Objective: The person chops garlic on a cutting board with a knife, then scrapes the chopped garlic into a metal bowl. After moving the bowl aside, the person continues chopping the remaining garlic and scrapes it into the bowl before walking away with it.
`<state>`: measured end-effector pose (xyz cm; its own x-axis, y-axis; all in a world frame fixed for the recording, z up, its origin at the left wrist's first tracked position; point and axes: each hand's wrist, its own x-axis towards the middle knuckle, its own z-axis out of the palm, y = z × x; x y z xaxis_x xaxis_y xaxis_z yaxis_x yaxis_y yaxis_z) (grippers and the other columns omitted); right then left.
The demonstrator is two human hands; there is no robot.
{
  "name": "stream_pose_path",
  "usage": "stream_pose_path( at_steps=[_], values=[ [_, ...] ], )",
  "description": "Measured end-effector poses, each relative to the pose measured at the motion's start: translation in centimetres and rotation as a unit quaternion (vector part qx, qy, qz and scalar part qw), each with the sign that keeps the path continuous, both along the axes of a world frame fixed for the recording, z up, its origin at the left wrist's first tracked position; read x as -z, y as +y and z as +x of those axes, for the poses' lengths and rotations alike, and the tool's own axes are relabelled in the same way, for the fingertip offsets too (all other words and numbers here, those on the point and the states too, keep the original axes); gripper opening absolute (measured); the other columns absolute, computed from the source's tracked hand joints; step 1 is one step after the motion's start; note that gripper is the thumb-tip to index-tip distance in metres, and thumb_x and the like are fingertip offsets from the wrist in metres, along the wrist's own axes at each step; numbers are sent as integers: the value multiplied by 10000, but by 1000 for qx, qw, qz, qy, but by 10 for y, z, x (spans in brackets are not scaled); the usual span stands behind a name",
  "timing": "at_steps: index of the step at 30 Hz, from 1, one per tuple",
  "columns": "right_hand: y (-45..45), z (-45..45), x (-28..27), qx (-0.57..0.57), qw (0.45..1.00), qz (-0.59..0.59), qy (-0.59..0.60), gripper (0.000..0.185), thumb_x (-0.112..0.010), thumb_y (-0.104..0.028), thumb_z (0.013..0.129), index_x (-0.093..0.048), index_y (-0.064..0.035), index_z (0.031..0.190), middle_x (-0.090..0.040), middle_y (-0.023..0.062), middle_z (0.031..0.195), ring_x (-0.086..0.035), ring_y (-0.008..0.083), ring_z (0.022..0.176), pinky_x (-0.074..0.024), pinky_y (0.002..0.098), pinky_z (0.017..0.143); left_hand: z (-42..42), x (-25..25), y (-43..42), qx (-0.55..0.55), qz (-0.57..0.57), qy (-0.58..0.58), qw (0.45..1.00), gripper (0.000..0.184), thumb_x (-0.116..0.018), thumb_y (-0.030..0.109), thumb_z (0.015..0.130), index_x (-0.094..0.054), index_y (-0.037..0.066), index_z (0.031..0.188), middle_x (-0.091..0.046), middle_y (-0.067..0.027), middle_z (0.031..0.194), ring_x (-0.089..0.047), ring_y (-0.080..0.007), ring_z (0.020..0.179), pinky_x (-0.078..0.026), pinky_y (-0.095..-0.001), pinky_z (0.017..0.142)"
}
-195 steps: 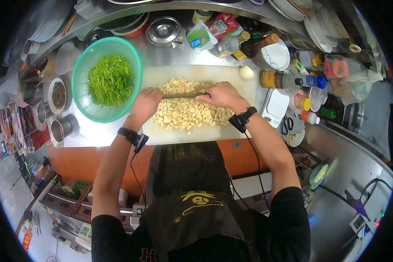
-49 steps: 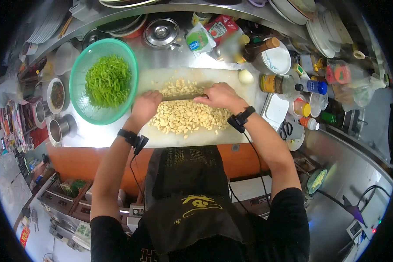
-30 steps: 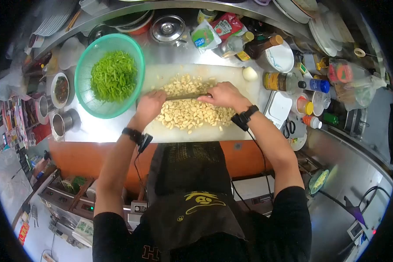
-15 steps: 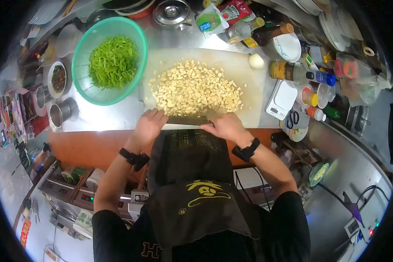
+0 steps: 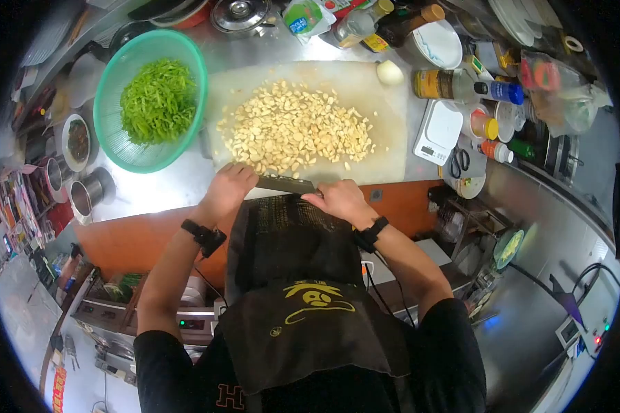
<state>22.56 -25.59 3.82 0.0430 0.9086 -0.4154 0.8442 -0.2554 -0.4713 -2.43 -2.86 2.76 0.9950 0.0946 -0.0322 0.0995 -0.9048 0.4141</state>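
Spanning between both hands (image 5: 231,188): knife (image 5: 286,184); pale pieces (image 5: 296,127) beyond.

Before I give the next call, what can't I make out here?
Head view, all:
- Knife: handle mostly covered by the right-hand grip, opposite end by the left-hand grip.
- Digital scale: display reading too small.
- Red pouch: cut off by the top edge.

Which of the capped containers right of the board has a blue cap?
The container above the yellow-lidded jar and right of the dark-capped jar in the picture. Only this one is blue-capped.
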Motion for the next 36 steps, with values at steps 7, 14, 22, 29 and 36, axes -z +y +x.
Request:
stream_pose_path(
  at_steps=[7,14,22,29,36],
  values=[
    [8,2,-10,14,1000,-3,3,672,-601,-681,1006,-741,-79,741,-680,146,609,-694,367,572,-562,461,565,4,-2,12,13,-15,-15,1000,120,-642,114,815,-626,67,924,-593,-73,935,-626,-259,939,-519,-390,808],
    [6,0,-4,31,999,33,-7,670,-611,-676,1000,-755,-70,753,-659,150,576,-682,378,557,-562,464,566,6,-9,16,19,0,-3,1000,80,-635,96,834,-619,68,908,-577,-73,909,-613,-261,918,-510,-386,803],
    [15,2,-8,43,999,14,4,696,-586,-690,1007,-766,-67,754,-688,166,635,-707,385,625,-571,482,611,10,-2,29,30,9,18,999,121,-638,122,835,-647,95,953,-609,-54,937,-640,-251,949,-534,-387,815],
    [30,6,-5,29,1000,-12,3,722,-560,-715,1006,-795,-64,804,-712,172,679,-722,392,665,-579,479,638,6,8,31,17,41,2,999,96,-627,92,832,-642,101,926,-607,-50,929,-632,-245,923,-536,-384,784],
    [35,12,-7,25,1000,-11,-11,718,-554,-708,1013,-783,-56,816,-730,179,744,-744,383,743,-590,493,681,5,7,32,-9,10,-33,999,74,-643,84,822,-627,100,892,-592,-49,876,-634,-255,877,-535,-396,756]
  ],
)
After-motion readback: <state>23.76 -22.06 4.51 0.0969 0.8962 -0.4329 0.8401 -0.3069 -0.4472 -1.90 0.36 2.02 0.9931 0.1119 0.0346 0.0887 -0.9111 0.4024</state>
